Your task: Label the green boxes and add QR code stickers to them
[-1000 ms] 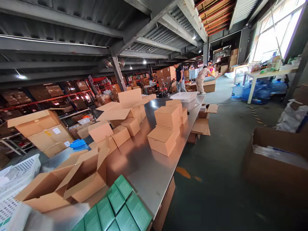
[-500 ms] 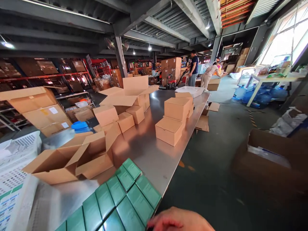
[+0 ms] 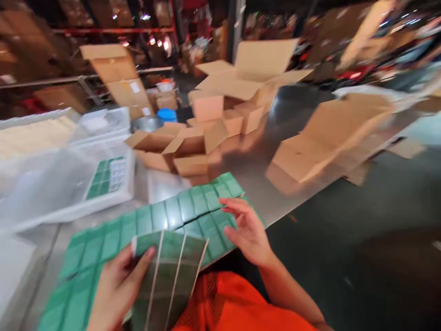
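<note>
Steel table (image 3: 275,138) (blurred) bears cardboard boxes (image 3: 193,147); warehouse shelving (image 3: 103,32) behind.

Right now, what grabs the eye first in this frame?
The rows of green boxes laid flat across the near end of the steel table. The left hand grips a stack of them at bottom centre, and the right hand hovers open over the rows. Behind lie open cardboard cartons.
</note>
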Demonstrator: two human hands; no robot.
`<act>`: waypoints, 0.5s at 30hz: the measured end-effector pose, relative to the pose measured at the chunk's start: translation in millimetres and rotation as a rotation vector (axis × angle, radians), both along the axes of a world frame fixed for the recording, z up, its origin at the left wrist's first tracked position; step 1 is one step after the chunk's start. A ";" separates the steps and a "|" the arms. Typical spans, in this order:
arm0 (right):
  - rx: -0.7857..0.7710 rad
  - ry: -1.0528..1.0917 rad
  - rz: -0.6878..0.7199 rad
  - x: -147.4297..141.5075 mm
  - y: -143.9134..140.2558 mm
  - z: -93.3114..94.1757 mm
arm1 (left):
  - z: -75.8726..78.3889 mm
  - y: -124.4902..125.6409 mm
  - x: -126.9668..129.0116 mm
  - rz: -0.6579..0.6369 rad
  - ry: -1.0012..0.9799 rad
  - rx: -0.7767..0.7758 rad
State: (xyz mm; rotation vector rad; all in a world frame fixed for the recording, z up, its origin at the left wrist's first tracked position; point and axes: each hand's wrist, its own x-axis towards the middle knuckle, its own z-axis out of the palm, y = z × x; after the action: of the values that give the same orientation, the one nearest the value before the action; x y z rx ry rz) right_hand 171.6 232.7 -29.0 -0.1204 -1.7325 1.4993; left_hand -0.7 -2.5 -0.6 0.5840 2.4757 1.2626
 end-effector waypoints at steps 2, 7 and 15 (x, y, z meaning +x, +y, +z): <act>-0.094 -0.014 0.027 -24.2 -8.1 0.4 | -0.8 -1.6 -4.2 0.050 -0.023 0.104; -0.304 -0.013 0.175 -68.0 -34.3 -1.3 | 2.9 -5.9 -12.4 0.031 -0.091 0.250; -0.276 0.001 0.061 -76.2 -69.7 4.4 | 12.9 -35.0 -11.7 0.096 -0.028 0.147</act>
State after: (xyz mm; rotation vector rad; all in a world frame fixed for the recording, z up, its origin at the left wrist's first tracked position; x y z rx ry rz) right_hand 95.4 163.0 -24.6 -0.2104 -1.5328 1.7777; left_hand -12.4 -37.4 12.4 0.4838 2.4287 1.4890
